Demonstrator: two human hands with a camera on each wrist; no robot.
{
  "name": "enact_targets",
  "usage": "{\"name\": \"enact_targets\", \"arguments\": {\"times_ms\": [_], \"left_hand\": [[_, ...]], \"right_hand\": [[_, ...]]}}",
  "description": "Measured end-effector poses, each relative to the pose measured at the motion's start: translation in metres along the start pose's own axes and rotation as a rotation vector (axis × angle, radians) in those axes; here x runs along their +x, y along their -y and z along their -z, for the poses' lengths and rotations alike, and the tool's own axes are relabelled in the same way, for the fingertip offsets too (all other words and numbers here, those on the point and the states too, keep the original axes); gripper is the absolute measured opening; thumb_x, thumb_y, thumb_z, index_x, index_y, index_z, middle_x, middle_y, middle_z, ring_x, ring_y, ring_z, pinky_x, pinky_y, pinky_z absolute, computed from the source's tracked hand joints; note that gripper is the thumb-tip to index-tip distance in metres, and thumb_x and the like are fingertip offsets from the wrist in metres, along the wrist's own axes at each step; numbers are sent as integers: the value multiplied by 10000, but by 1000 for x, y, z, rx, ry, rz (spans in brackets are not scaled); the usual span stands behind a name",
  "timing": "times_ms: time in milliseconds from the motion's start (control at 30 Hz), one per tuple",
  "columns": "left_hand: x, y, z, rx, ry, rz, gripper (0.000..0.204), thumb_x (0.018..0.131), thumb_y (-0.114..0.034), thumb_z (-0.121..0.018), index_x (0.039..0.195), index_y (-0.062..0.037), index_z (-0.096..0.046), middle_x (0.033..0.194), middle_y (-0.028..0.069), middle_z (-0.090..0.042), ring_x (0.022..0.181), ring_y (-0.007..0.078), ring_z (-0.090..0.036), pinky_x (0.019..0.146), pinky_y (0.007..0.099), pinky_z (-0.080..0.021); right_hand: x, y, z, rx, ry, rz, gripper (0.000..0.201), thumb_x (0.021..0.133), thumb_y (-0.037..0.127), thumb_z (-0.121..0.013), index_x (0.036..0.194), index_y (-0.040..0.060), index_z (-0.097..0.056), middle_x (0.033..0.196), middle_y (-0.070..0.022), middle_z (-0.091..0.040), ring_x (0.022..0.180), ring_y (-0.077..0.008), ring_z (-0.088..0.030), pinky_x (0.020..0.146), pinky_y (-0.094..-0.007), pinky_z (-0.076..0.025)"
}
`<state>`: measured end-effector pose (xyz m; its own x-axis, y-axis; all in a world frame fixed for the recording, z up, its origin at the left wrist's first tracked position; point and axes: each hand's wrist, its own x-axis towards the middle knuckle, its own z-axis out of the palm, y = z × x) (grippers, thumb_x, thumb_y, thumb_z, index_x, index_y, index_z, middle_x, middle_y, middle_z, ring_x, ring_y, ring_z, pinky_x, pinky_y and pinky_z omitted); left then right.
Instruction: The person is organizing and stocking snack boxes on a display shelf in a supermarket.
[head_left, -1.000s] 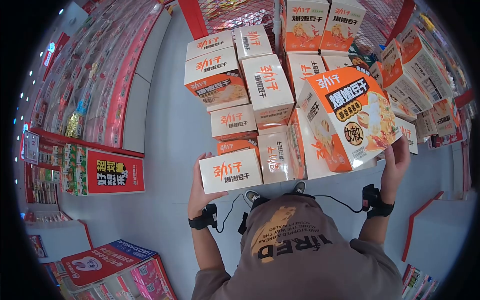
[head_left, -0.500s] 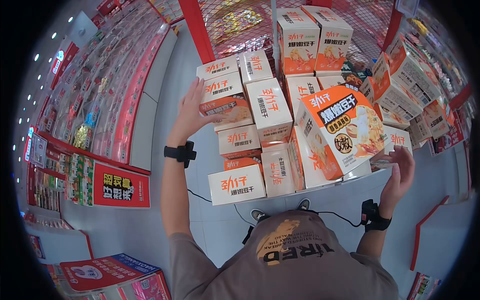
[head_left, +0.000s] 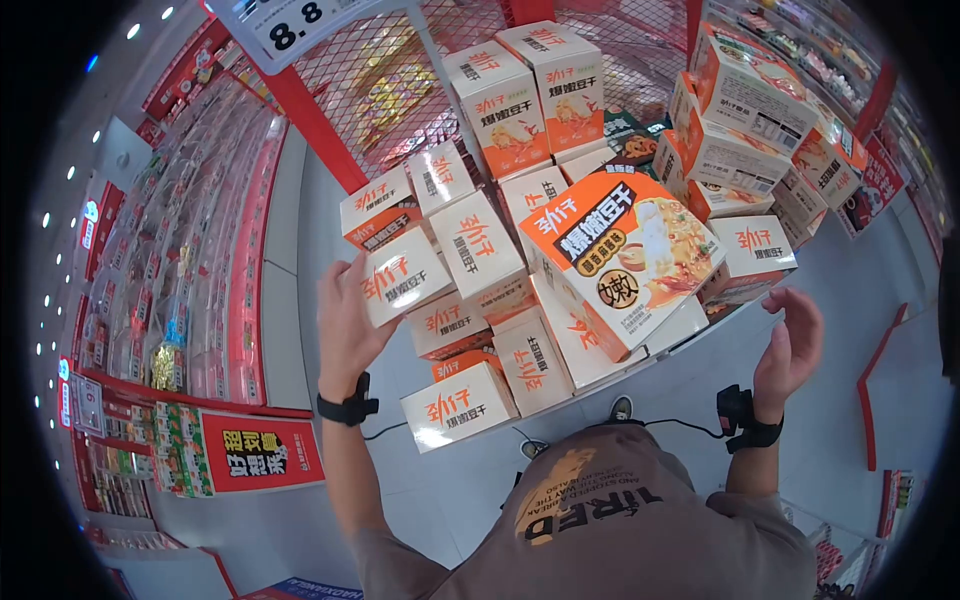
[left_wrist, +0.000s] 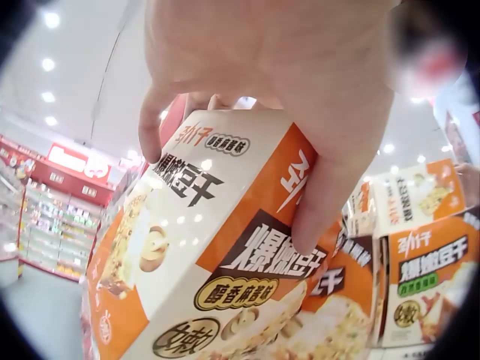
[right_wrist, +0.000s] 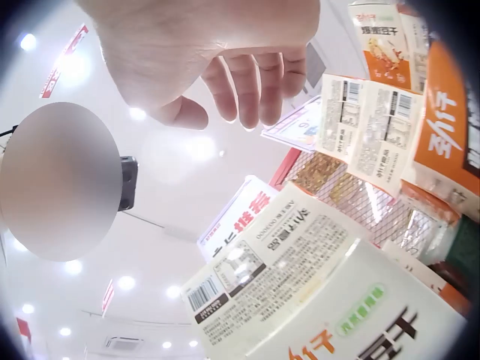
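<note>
My left hand [head_left: 345, 325] grips a white and orange snack box [head_left: 408, 278] at the left side of the pile. In the left wrist view the thumb [left_wrist: 311, 217] presses its orange printed face, and the other fingers reach over the far side of the box [left_wrist: 225, 195]. My right hand [head_left: 790, 345] hangs off the pile's right front edge with loosely bent fingers, holding nothing. A larger tilted orange box [head_left: 625, 260] lies on top of the pile, left of that hand. Another white box [head_left: 460, 405] sits at the front left corner.
Two upright boxes [head_left: 520, 105] stand at the back against red mesh [head_left: 385, 100]. Several boxes lean in a stack [head_left: 745, 150] at the back right. Snack shelves [head_left: 215, 270] line the left, with a red sign [head_left: 258, 450] below them.
My left hand has gone from the front left box to one farther back, now gripped and shifted. My right hand has come away from the large orange box. The head view has turned.
</note>
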<state>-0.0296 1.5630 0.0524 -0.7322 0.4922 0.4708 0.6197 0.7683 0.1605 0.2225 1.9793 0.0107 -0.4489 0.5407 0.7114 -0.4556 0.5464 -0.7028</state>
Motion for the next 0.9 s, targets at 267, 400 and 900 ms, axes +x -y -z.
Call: {"name": "enact_targets", "arguments": {"times_ms": [267, 400, 900], "left_hand": [[-23, -115, 124, 291, -475, -162, 883, 626, -236, -849, 1358, 35, -436, 1251, 196, -399, 1093, 336, -503, 853, 428, -465], [-17, -166, 118, -107, -379, -343, 850, 650, -298, -839, 1346, 12, -463, 1250, 213, -397, 1028, 355, -533, 824, 450, -489], [88, 77, -31, -523, -171, 399, 958, 732, -327, -809, 1462, 4, -283, 1455, 181, -403, 1322, 296, -422, 1050, 410, -392]], "right_hand": [[74, 67, -42, -50, 562, 436, 860, 660, 351, -840, 1356, 66, -422, 1328, -259, -482, 1193, -373, -498, 924, -451, -420], [84, 83, -76, 136, 597, 505, 991, 686, 417, -834, 1460, 121, -292, 1393, -279, -409, 1279, -394, -440, 959, -489, -373], [65, 35, -69, 394, 169, -254, 875, 739, 170, -737, 1433, -4, -233, 1269, -140, -504, 1148, -216, -538, 959, -349, -463]]}}
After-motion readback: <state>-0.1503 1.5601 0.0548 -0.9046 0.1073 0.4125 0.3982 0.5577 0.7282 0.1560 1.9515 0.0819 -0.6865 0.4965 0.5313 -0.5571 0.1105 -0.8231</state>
